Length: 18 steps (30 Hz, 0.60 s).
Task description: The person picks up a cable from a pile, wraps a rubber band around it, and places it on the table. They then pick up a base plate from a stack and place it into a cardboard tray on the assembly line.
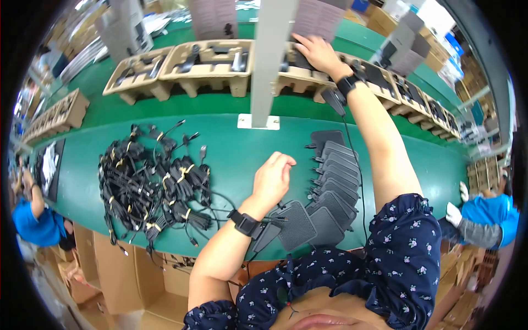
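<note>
The moulded pulp tray (300,77) stands on the far green conveyor band, right of the grey upright post (269,55). The right hand (316,52) lies on top of this tray, palm down, fingers spread flat over a dark part seated in it; the grip is apart and clamps nothing. A black wrist device (347,83) sits on the right wrist, with a thin cable running down along the forearm toward the near edge.

The left hand (273,177) rests near the middle of the green desk (231,154), fingers curled loosely inward. Whether the grip encloses anything cannot be told. A second black wrist device (245,223) is strapped to the left wrist.

Just right of the left hand, a row of dark grey flat square units (335,170) lies overlapped, running from far to near. Two more units with textured faces (300,225) lie at the near end, touching the row.

Left of the left hand, well apart from it, a heap of bundled black cables (154,187) lies on the desk, each bundle tied with a pale band.

Further pulp trays (212,63) stand in line on the conveyor to the left and right. Printed sheets (214,16) hang above the far trays. Cardboard boxes (115,275) stand below the near edge. Persons in blue clothing appear at the left (33,220) and right (489,214) margins.
</note>
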Each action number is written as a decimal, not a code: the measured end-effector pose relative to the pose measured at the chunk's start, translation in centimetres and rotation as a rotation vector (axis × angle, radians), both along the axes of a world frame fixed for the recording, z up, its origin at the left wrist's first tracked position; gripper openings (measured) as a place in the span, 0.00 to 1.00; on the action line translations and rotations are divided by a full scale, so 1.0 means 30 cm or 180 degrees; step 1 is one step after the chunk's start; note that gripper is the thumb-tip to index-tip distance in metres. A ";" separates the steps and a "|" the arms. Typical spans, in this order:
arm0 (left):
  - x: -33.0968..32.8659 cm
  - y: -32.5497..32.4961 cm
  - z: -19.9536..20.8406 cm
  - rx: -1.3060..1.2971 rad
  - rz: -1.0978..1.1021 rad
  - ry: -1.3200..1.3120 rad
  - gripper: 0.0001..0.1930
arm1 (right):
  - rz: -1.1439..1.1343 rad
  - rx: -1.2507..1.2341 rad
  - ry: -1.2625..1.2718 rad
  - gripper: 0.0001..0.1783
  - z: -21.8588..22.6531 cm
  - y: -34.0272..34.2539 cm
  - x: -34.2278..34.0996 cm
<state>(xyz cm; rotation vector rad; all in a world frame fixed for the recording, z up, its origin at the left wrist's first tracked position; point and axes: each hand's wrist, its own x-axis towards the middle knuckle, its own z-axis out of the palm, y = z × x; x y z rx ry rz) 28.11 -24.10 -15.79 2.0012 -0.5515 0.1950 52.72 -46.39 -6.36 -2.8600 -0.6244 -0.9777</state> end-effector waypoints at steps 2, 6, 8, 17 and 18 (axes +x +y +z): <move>-0.001 -0.013 0.017 -0.0041 0.0090 -0.0143 0.05 | 0.0547 0.0288 0.0073 0.22 -0.049 -0.077 0.022; -0.001 0.013 0.010 -0.0022 0.0053 -0.0057 0.05 | 0.0234 0.0233 -0.0487 0.15 0.007 0.012 -0.083; 0.003 0.013 0.005 -0.0022 0.0059 -0.0071 0.05 | -0.0138 0.0606 -0.1006 0.11 0.039 0.073 -0.177; 0.006 -0.003 -0.102 -0.0285 0.0188 -0.0076 0.09 | 0.2199 0.0335 0.1392 0.13 0.038 0.701 -0.664; 0.000 -0.003 -0.078 -0.0487 0.0075 -0.0389 0.09 | 0.2010 0.0291 0.1947 0.16 0.035 0.738 -0.633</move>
